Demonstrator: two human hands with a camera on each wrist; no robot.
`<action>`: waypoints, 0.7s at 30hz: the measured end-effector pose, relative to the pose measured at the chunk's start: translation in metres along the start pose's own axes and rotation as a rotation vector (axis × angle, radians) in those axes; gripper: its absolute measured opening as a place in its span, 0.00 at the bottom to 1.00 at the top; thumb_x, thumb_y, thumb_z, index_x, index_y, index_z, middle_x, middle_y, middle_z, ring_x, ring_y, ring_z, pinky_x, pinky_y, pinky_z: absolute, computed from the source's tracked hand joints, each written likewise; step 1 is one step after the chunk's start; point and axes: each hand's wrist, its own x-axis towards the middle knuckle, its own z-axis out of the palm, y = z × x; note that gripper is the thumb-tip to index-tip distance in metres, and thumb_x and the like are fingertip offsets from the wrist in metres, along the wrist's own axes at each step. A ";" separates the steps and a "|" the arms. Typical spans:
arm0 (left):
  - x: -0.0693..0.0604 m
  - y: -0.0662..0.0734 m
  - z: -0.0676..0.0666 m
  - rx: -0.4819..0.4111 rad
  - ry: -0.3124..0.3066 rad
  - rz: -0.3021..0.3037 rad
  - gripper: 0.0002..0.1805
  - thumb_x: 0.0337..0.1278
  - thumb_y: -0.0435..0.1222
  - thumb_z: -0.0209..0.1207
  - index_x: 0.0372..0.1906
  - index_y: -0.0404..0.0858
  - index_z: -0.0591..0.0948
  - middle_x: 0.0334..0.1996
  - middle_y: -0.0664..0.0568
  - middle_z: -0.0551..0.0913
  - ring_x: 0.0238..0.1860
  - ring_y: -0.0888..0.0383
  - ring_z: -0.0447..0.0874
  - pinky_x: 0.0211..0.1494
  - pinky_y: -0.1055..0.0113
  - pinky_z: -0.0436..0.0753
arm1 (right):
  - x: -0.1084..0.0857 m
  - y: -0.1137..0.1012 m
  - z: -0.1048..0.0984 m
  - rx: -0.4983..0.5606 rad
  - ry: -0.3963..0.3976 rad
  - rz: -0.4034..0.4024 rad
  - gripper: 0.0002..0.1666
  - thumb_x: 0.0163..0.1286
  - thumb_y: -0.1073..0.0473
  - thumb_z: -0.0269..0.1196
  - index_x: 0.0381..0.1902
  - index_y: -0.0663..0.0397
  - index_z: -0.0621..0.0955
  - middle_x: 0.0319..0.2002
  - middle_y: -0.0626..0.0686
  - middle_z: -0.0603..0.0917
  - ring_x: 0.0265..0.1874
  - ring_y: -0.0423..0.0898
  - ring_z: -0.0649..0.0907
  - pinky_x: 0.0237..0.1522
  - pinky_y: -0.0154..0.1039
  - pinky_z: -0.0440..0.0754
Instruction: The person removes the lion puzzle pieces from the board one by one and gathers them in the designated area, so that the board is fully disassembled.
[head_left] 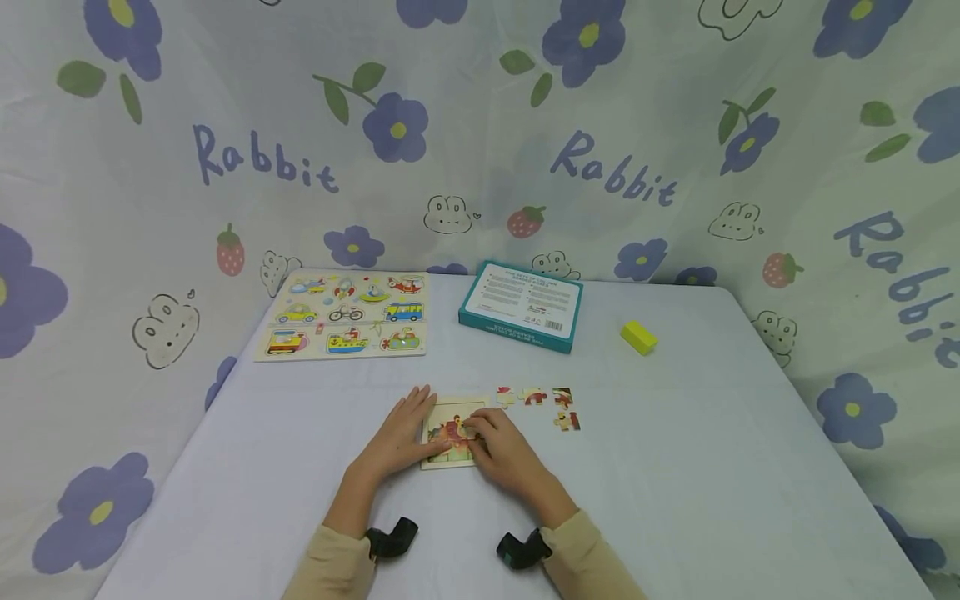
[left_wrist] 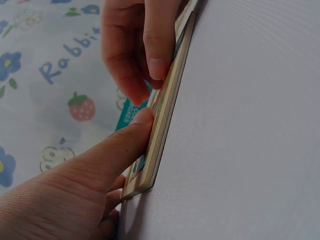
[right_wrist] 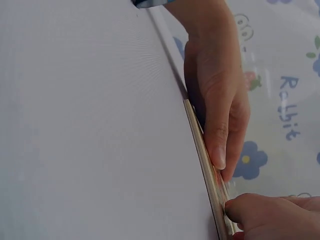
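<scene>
Beige sleeves (head_left: 330, 564) lie nearest, this side of the wooden puzzle tray (head_left: 447, 466). Beyond it sit a flat picture board (head_left: 317, 348), leftward, and a teal carton (head_left: 519, 305), rightward. It lies between my left hand (head_left: 399, 435), spread wide, seemingly to steady it, and my right hand (head_left: 508, 450), bent narrowly over it; whether that pinches anything I cannot tell. To its right are a smooth yellow block (head_left: 639, 337) and, nearer, knobbed jigsaw pieces (head_left: 535, 397), probably for easy reach.

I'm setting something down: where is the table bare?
Bare: right of the loose pieces, nearer than the yellow block; left of the left hand, nearer than the vehicle board. Crowded: around the puzzle tray and right hand.
</scene>
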 end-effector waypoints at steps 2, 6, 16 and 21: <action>0.000 0.000 0.000 -0.004 0.000 -0.003 0.49 0.46 0.59 0.60 0.67 0.32 0.60 0.69 0.41 0.54 0.70 0.47 0.44 0.70 0.52 0.45 | 0.001 -0.001 0.002 -0.013 0.000 -0.009 0.15 0.59 0.62 0.63 0.45 0.58 0.79 0.44 0.52 0.76 0.43 0.44 0.75 0.45 0.37 0.76; 0.000 0.000 0.001 -0.009 -0.001 -0.011 0.50 0.45 0.60 0.60 0.67 0.32 0.60 0.69 0.40 0.54 0.70 0.46 0.44 0.70 0.52 0.46 | 0.003 -0.005 0.002 -0.033 -0.014 -0.012 0.15 0.59 0.61 0.63 0.45 0.57 0.79 0.41 0.50 0.77 0.39 0.43 0.75 0.41 0.37 0.76; 0.000 -0.002 0.002 -0.005 -0.010 -0.027 0.51 0.44 0.62 0.59 0.68 0.33 0.60 0.69 0.42 0.53 0.70 0.48 0.43 0.70 0.54 0.45 | 0.008 -0.009 0.008 -0.054 0.004 -0.015 0.18 0.59 0.61 0.63 0.48 0.58 0.78 0.40 0.51 0.76 0.36 0.43 0.74 0.37 0.37 0.75; 0.001 -0.002 0.002 -0.006 -0.003 -0.023 0.51 0.44 0.62 0.59 0.68 0.33 0.60 0.69 0.43 0.54 0.70 0.48 0.43 0.70 0.54 0.45 | 0.011 -0.009 0.011 -0.068 -0.003 0.023 0.19 0.61 0.58 0.62 0.49 0.59 0.78 0.42 0.52 0.74 0.36 0.43 0.74 0.37 0.36 0.75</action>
